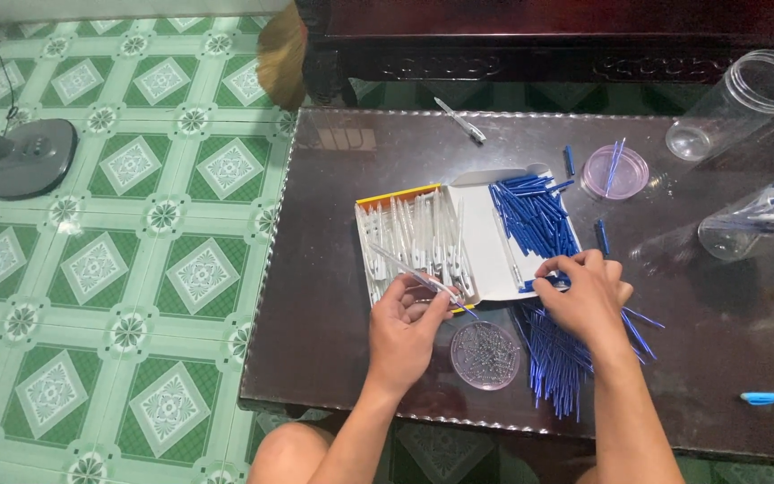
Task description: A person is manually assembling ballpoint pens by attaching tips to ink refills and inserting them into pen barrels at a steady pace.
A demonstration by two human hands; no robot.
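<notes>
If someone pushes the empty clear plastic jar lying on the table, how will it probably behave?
The clear jar lies on its side, so it would probably roll easily across the glossy table. It looks empty and thin-walled, so likely light. Its smooth plastic may feel slippery.

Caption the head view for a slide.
Left hand holds a clear pen barrel over an open box; right hand picks among blue refills.

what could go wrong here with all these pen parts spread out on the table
The left hand holds a clear pen barrel right above the round dish of small springs; a bump might scatter them. The loose blue refills under the right hand reach toward the table edge and could roll off. The clear jar lying on its side might roll.
</notes>
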